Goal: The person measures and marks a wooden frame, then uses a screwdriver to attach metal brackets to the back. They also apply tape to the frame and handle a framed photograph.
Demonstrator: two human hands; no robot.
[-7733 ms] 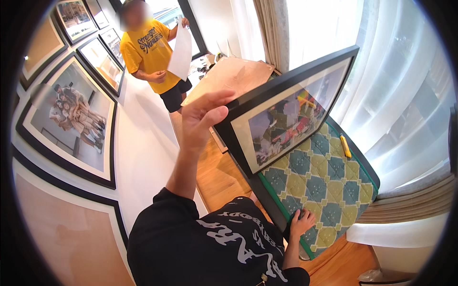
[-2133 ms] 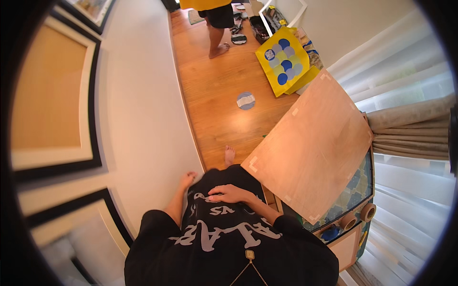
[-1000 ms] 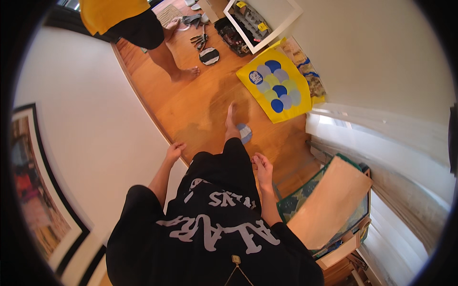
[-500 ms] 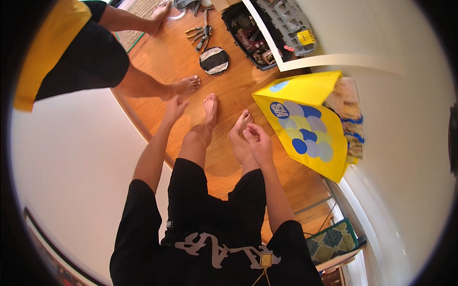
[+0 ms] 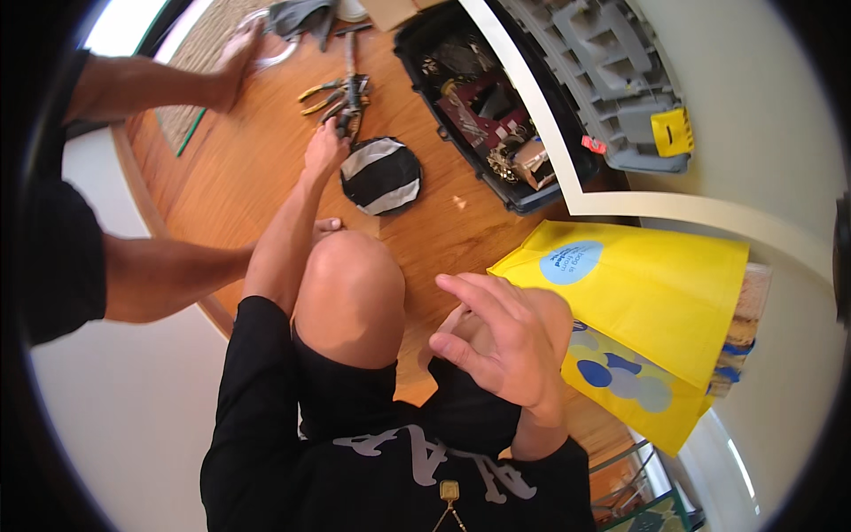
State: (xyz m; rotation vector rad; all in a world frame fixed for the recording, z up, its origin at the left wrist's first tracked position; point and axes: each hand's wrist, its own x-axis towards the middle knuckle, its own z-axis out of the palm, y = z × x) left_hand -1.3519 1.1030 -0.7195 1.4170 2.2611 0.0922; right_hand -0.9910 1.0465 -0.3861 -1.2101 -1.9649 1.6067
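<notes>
The pliers lay on the wood floor, just left of the open toolbox and above a round black-and-white disc. The left hand reached down onto them, fingers touching the handles; whether it gripped them could not be told. The right hand hung open and empty over the knee, beside a yellow bag. Another person's hand pressed the floor nearby.
</notes>
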